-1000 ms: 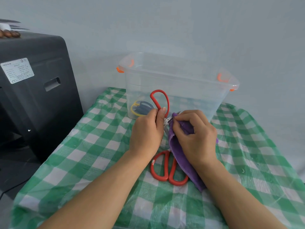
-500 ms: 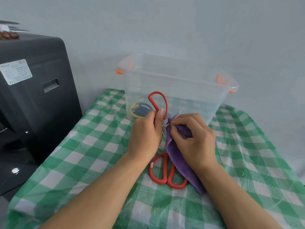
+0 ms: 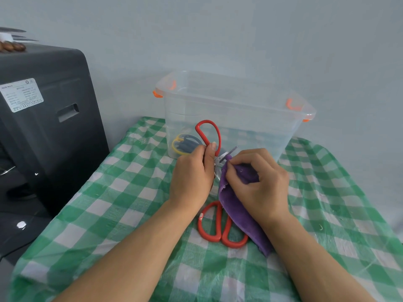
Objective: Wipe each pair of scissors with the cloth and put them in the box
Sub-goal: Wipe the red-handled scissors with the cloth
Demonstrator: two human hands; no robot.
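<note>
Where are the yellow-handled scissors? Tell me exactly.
In the head view, the yellow-handled scissors lie inside the clear box at its bottom left corner, just beyond the left hand.

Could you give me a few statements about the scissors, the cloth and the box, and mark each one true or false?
1. The left hand grips the held red scissors. True.
2. The right hand holds a green cloth. False: the purple cloth is in it.
3. The clear box has nothing inside. False: the yellow-and-blue scissors lie in it.
4. Another pair, the red scissors on the table, lies partly under the cloth. True.
5. The box has a lid on. False: it stands open.
</note>
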